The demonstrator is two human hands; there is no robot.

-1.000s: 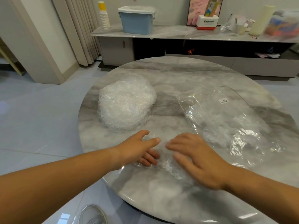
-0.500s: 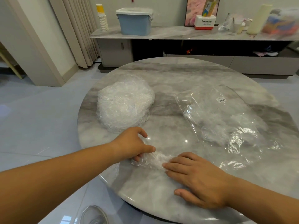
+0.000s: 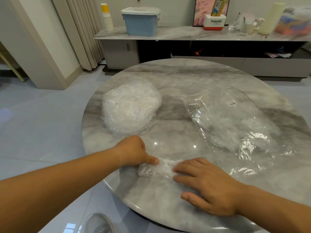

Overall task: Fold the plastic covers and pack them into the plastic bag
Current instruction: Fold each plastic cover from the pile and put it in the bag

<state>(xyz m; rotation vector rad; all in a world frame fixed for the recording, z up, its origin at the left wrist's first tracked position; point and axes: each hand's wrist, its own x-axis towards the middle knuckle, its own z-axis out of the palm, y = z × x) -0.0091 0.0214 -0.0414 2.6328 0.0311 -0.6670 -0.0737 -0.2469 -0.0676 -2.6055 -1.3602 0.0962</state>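
Left grip: our left grip (image 3: 133, 151) is closed, fingers curled under, with the thumb pinching the far-left edge of the cover (image 3: 159, 168) at the near edge of the surface (image 3: 176, 78).
Right grip: our right grip (image 3: 207, 187) lies flat with the fingers straight and apart. The fingertips press the cover's right end down and the thumb rests on bare marble nearer to us.
Cover: we see one small crumpled clear band, folded narrow, lying flat between our two grips. Its near-left corner sticks out free.
Pile: the pile (image 3: 131, 108) is a rounded heap of clear covers on the left of the surface, just beyond our left grip and apart from it.
Bag: the bag (image 3: 235, 125) lies flat on the right, far from the pile, with a white label (image 3: 231, 103) near its far end. We see whitish crumpled plastic through it.
Beyond: a sideboard (image 3: 185, 33) at the far wall carries a blue box (image 3: 140, 22), stacked cups (image 3: 107, 19) and a white-and-red box (image 3: 213, 22).
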